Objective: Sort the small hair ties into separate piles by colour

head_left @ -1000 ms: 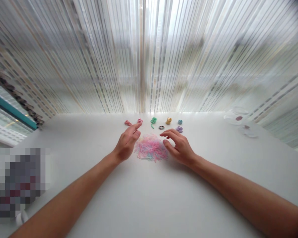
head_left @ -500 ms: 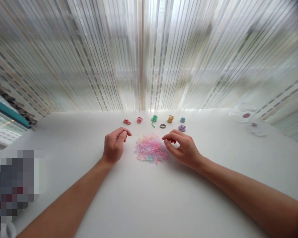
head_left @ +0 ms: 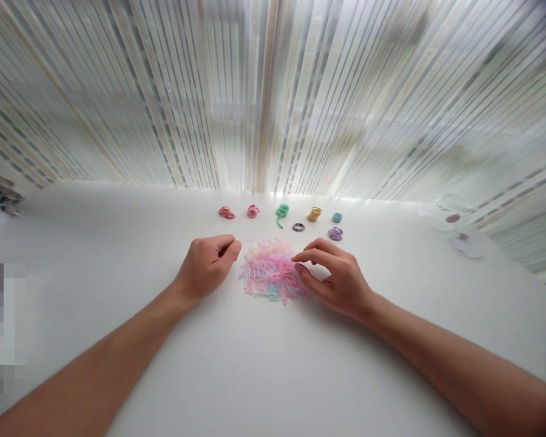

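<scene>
A loose pile of thin pink, blue and pale yellow pieces [head_left: 273,273] lies on the white table [head_left: 264,376]. Just left of the pile is my left hand [head_left: 209,264], its thumb pressed against the curled fingers; anything between them is too small to make out. My right hand [head_left: 337,276] reaches over the pile's right edge, with thumb and forefinger apart and nothing visible between them. Behind the pile lie coils: red [head_left: 226,212], pink [head_left: 253,211], green [head_left: 282,211], yellow [head_left: 314,213], blue [head_left: 337,217] and purple [head_left: 335,233]. A dark multicoloured ring [head_left: 298,227] sits among them.
Clear round bits, perhaps lids or dishes [head_left: 464,243], are at the back right. A striped string curtain [head_left: 264,109] hangs along the table's far edge. Something pixelated [head_left: 0,328] shows at the left edge.
My left hand has closed its thumb against its fingers, where the forefinger stuck out before. My right thumb and forefinger have spread a little over the pile. The view has shifted slightly.
</scene>
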`<action>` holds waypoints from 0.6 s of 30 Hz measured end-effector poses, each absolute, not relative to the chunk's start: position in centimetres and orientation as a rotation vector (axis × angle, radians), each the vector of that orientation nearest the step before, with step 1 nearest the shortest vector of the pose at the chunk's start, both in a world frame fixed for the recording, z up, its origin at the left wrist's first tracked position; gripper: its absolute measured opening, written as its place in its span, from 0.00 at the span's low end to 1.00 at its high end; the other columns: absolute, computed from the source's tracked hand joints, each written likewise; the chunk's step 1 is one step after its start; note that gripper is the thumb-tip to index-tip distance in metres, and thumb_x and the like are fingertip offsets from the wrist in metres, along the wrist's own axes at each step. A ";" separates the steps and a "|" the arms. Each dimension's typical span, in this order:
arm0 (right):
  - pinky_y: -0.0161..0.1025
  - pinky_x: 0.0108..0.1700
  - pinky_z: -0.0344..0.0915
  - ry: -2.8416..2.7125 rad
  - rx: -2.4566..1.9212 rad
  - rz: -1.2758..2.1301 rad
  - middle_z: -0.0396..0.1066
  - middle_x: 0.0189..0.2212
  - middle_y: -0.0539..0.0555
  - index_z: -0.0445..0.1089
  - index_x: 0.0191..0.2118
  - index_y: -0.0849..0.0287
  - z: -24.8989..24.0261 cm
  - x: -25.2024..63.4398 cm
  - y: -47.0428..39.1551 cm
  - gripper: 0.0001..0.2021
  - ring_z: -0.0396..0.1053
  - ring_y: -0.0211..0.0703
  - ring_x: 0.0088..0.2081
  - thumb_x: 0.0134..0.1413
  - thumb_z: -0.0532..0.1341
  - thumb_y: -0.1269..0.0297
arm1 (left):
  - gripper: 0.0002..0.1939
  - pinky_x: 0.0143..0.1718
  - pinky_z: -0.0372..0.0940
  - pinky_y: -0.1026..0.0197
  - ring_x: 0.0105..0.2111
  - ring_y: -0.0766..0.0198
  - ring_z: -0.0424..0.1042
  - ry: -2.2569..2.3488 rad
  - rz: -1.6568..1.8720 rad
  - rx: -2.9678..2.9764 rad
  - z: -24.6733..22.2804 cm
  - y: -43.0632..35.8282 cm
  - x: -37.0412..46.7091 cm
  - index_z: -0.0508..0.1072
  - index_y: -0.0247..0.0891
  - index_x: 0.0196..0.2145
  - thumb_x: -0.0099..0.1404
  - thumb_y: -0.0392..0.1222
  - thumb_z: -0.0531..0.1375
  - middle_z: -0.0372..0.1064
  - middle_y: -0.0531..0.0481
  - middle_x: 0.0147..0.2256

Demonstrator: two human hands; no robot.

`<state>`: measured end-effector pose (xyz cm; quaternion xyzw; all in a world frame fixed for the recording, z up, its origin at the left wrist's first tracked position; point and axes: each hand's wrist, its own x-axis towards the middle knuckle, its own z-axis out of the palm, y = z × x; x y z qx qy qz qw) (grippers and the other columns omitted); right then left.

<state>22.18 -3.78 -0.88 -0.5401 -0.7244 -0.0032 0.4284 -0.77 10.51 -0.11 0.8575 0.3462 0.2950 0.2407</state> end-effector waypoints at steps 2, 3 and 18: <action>0.40 0.37 0.70 -1.843 -1.325 -0.017 0.71 0.34 0.55 0.76 0.42 0.55 -0.9 22.0 -3.8 0.07 0.71 0.42 0.35 0.61 0.61 0.71 | 0.20 0.26 0.48 0.62 0.20 0.69 0.53 0.953 0.798 2.361 -0.1 10.5 -0.7 0.63 0.38 0.19 0.67 0.47 0.53 0.50 0.58 0.17; 0.40 0.37 0.70 -1.860 -1.314 -0.021 0.71 0.35 0.55 0.76 0.42 0.55 -0.9 22.0 -3.8 0.08 0.70 0.42 0.35 0.61 0.61 0.71 | 0.20 0.26 0.48 0.62 0.20 0.69 0.53 0.955 0.795 2.370 -0.2 10.5 -0.7 0.63 0.37 0.19 0.67 0.47 0.53 0.50 0.57 0.17; 0.43 0.39 0.70 -1.984 -1.324 -0.007 0.68 0.38 0.57 0.76 0.44 0.54 -1.2 21.8 -3.5 0.08 0.69 0.44 0.38 0.61 0.61 0.69 | 0.20 0.27 0.47 0.62 0.21 0.70 0.52 0.950 0.756 2.407 -0.2 10.4 -0.6 0.65 0.37 0.19 0.67 0.47 0.53 0.51 0.57 0.17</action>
